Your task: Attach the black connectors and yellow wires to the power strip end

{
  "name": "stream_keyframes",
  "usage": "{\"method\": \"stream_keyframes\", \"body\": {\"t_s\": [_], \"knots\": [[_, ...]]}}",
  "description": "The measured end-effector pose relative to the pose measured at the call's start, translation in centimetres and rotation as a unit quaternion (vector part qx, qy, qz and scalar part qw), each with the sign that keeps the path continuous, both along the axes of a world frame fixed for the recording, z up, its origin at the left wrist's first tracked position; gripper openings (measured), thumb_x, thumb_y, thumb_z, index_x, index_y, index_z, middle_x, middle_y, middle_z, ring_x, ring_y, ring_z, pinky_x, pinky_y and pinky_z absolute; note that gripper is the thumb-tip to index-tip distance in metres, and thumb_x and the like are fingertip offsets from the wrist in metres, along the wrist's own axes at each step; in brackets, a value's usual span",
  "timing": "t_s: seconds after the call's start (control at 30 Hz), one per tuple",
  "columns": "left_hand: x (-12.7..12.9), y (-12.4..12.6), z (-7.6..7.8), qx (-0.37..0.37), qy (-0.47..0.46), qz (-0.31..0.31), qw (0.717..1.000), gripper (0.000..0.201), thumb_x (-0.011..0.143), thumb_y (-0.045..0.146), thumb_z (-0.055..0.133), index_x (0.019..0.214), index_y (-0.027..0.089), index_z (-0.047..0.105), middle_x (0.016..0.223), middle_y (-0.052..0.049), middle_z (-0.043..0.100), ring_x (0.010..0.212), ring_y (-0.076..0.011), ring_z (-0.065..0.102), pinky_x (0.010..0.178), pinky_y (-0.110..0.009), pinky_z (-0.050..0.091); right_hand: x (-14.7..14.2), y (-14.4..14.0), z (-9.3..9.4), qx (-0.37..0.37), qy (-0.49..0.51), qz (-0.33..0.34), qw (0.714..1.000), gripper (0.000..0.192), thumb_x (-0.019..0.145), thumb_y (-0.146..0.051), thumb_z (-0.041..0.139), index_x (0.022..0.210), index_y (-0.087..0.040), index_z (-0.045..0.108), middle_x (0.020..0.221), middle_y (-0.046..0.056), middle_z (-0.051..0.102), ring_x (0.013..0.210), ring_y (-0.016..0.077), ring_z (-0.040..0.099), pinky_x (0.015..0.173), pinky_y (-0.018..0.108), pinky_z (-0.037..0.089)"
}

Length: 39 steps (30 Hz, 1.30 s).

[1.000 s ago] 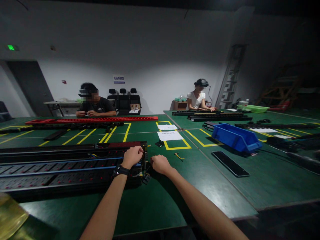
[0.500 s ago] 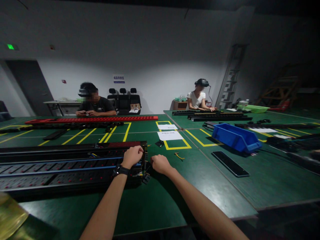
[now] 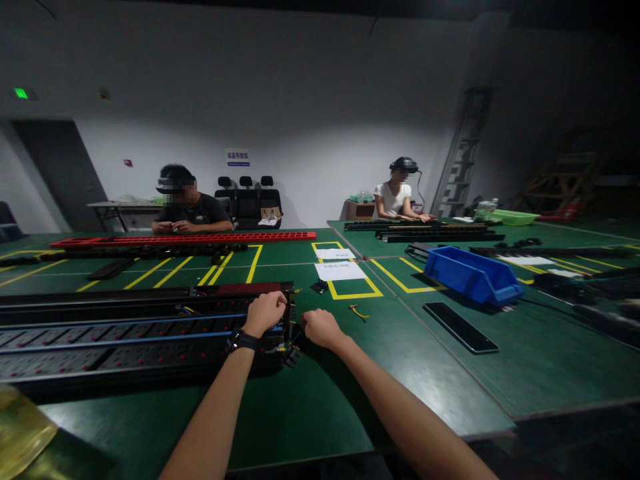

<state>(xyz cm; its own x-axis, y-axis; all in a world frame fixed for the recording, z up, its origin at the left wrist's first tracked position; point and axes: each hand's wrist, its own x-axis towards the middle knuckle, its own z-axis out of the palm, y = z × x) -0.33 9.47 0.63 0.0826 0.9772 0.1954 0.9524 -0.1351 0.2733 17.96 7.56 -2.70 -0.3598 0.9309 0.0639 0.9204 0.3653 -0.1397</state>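
A long black rail assembly (image 3: pixel 165 331) with blue strips and small red dots lies along the left of the green table. At its right end, my left hand (image 3: pixel 267 313) is closed over the end piece, its fingertips hidden behind the knuckles. Just right of that end, my right hand (image 3: pixel 321 328) is closed with curled fingers beside a small dark part; what it grips is too small and dark to name. A black connector (image 3: pixel 292 356) with a short yellow wire hangs at the rail's end, below the hands.
On the green table (image 3: pixel 390 373) lie a phone (image 3: pixel 461 327), a blue bin (image 3: pixel 470 275), a short yellow cable (image 3: pixel 359 312) and paper sheets (image 3: pixel 340 271). A red rail (image 3: pixel 190 239) stretches across the back. Two people sit beyond. A yellowish container (image 3: pixel 23 433) stands at lower left.
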Motion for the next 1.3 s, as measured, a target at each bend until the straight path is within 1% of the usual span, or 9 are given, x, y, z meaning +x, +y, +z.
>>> {"method": "stream_keyframes", "body": {"t_s": [0.13,0.47,0.67,1.03,1.3], "knots": [[-0.04,0.06,-0.08,0.005,0.001,-0.002,1.000,0.027,0.087,0.026,0.050,0.098,0.030,0.074,0.101,-0.004,0.078,0.098,-0.0253,0.072,0.082,-0.033,0.052,0.02,0.01,-0.01,-0.001,0.004,-0.001,1.000,0.032,0.089,-0.016,0.046,0.099,-0.020,0.076,0.102,0.014,0.076,0.097,0.0258,0.072,0.078,0.030,0.048],[-0.08,-0.03,-0.05,0.006,0.000,-0.008,1.000,0.027,0.087,0.025,0.049,0.099,0.030,0.074,0.102,-0.003,0.078,0.097,-0.0239,0.071,0.083,-0.031,0.051,-0.06,-0.07,0.19,-0.008,0.003,-0.007,1.000,0.029,0.090,-0.016,0.047,0.098,-0.019,0.075,0.102,0.013,0.076,0.097,0.0243,0.071,0.078,0.028,0.046],[0.00,-0.21,0.18,0.002,0.000,-0.004,1.000,0.028,0.088,0.025,0.050,0.100,0.029,0.074,0.102,-0.003,0.078,0.097,-0.0233,0.071,0.082,-0.030,0.051,-0.01,0.04,-0.03,0.003,0.007,0.000,1.000,0.029,0.088,-0.015,0.047,0.095,-0.019,0.075,0.100,0.013,0.076,0.096,0.0251,0.072,0.076,0.029,0.047],[0.08,-0.38,0.39,-0.008,0.000,-0.001,1.000,0.028,0.088,0.025,0.050,0.100,0.029,0.075,0.103,-0.004,0.078,0.099,-0.0230,0.071,0.083,-0.029,0.051,-0.08,0.01,-0.02,-0.006,0.005,-0.006,1.000,0.033,0.090,-0.017,0.046,0.102,-0.019,0.076,0.104,0.015,0.076,0.099,0.0255,0.071,0.080,0.030,0.048],[-0.03,-0.18,0.15,-0.003,-0.001,-0.004,1.000,0.027,0.088,0.025,0.050,0.099,0.030,0.074,0.104,-0.003,0.078,0.099,-0.0241,0.071,0.084,-0.032,0.051,-0.02,-0.04,0.08,0.004,0.003,-0.001,1.000,0.030,0.090,-0.017,0.047,0.097,-0.020,0.076,0.100,0.013,0.077,0.096,0.0248,0.072,0.075,0.028,0.047]]}}
